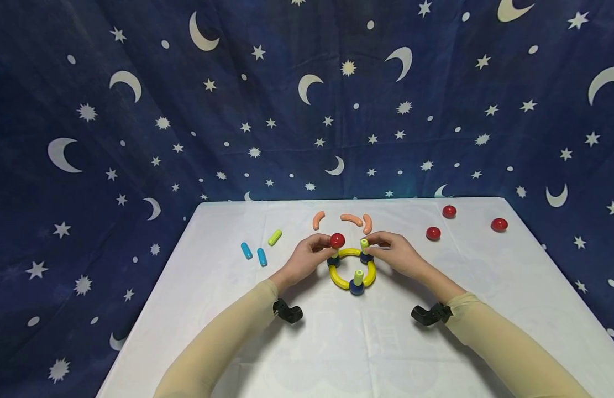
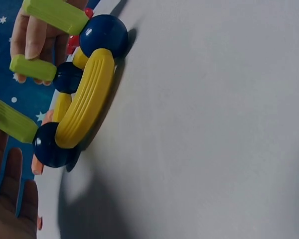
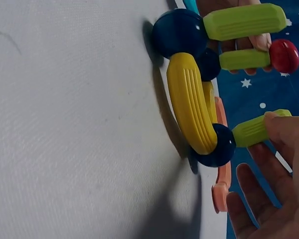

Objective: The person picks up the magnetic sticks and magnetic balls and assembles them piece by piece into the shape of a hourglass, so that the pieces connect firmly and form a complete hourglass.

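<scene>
A ring of yellow curved rods [image 1: 339, 278] joined by dark blue balls [image 1: 356, 287] lies on the white table. From each ball rises a light green stick. My left hand [image 1: 308, 262] pinches the left green stick [image 3: 239, 59], which carries a red ball [image 1: 337, 240] on its tip. Thumb and fingers of my right hand [image 1: 397, 255] grip the right green stick [image 1: 364, 246], whose top is bare. The front green stick [image 1: 358, 277] stands untouched nearest me, also bare on top.
Beyond the ring lie several orange curved rods [image 1: 351, 220]. Blue sticks [image 1: 246, 250] and one loose green stick [image 1: 274, 237] are to the left. Three loose red balls [image 1: 433, 233] sit at the back right. A dark blue cloth [image 1: 287, 138] with moons and stars hangs behind the table.
</scene>
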`<state>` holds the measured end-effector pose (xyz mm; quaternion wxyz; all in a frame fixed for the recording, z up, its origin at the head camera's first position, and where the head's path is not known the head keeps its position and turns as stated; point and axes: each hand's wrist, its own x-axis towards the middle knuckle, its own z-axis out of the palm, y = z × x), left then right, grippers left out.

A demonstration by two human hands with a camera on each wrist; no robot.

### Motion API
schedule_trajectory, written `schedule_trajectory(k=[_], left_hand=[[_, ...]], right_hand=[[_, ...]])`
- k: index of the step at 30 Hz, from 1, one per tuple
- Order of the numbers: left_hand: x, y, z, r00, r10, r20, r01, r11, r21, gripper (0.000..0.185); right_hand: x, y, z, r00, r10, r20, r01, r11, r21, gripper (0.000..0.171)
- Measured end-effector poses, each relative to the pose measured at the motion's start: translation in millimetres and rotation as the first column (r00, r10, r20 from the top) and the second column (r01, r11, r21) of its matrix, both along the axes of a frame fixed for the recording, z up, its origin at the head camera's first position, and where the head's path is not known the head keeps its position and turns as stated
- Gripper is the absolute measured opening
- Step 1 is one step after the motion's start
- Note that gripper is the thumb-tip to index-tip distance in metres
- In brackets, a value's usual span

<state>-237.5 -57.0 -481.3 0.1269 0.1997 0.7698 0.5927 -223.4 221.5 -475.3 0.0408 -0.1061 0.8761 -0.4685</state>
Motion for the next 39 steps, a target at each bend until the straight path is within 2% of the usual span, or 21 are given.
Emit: schedule_trajectory(k=[12,27,32,35,39], left_hand=[[-0.8,16.7,0.1,0.997,-0.023,-0.077,0.017,0.997,-0.075,0.026],[-1.7,18.8,-2.8,0.995,-0.036,-0.088,0.029,0.996,-0.081,0.028],[-3.5,11.4,-6.1,0.995,-0.047,-0.085,0.032,0.985,-0.170,0.031],[-5.2,4.6,-10.9,0.993,-0.057,-0.107,0.027,0.964,-0.264,0.030],[-8.2,-3.7,-14.7,0.982,-0.093,-0.167,0.027,0.932,-0.362,0.028]], right_hand=[[0.9,-7.7,0.5,0.998,0.050,-0.046,-0.049,0.999,0.005,0.031],[1.2,-14.1,4.8,0.997,0.080,-0.016,-0.080,0.996,0.036,0.029],[2.3,-12.7,4.7,0.997,0.076,-0.002,-0.075,0.996,0.048,0.029],[4.5,-8.0,-0.1,0.998,0.066,0.000,-0.066,0.995,0.071,0.029],[12.3,-1.4,-8.4,0.999,0.042,-0.032,-0.037,0.987,0.154,0.035]])
